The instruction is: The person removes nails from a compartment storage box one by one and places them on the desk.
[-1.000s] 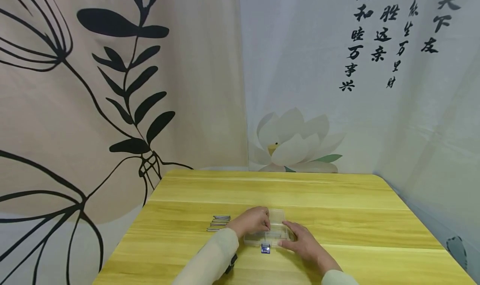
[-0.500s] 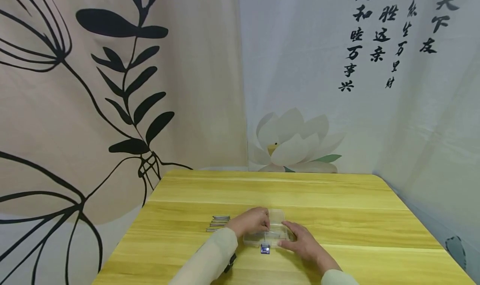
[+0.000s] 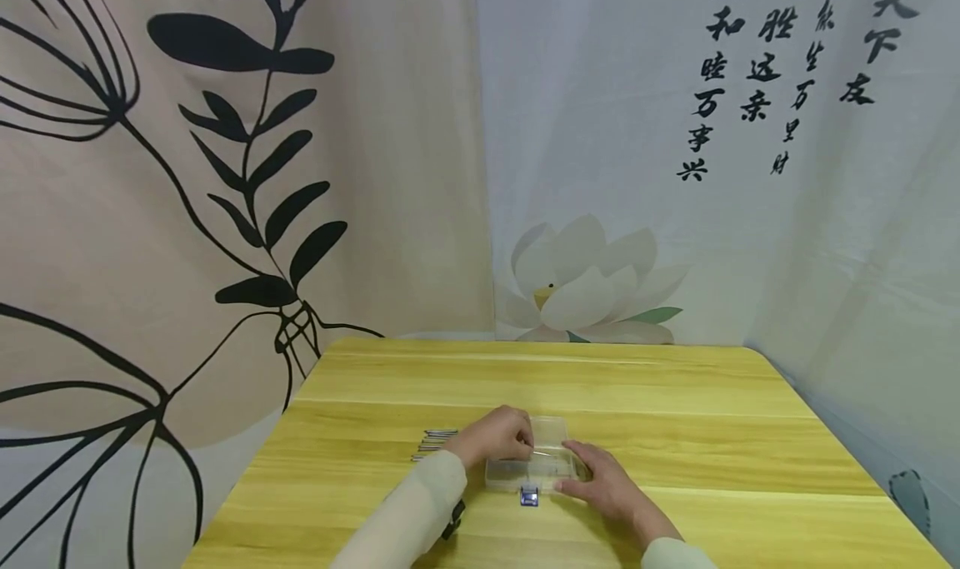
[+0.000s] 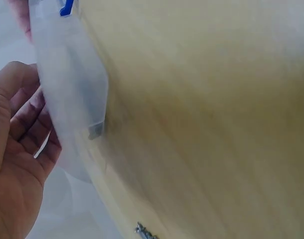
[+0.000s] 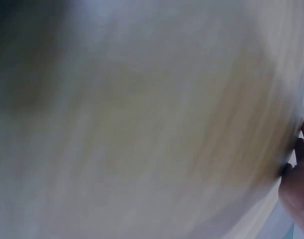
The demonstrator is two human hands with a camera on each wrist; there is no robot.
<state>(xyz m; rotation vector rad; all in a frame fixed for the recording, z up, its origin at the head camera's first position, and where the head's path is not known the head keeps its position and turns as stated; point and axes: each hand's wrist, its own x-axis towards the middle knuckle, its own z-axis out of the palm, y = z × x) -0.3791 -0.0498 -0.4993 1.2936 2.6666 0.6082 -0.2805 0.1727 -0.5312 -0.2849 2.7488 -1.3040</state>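
Note:
A clear plastic compartment box (image 3: 507,475) lies with its lid (image 3: 551,430) open away from me and a blue latch (image 3: 529,496) at the front. My left hand (image 3: 491,437) is over the box's left back part, fingers bent together, with a thin light rod (image 3: 542,453) showing at the fingertips. In the left wrist view the curled left hand (image 4: 17,169) is beside the box's translucent wall (image 4: 75,84), fingertips partly hidden. My right hand (image 3: 603,481) holds the box's right end, thumb at the front and fingers at the back. The right wrist view shows only part of that hand (image 5: 297,189).
Several slim metal rods (image 3: 437,441) lie in a row on the wooden table (image 3: 675,419), left of the box. One rod's rough tip (image 4: 145,232) shows in the left wrist view. A printed curtain (image 3: 420,177) hangs behind the table.
My left hand has risen slightly and shifted left, uncovering more of the box and the thin rod at its fingertips. The right hand and box stay in place.

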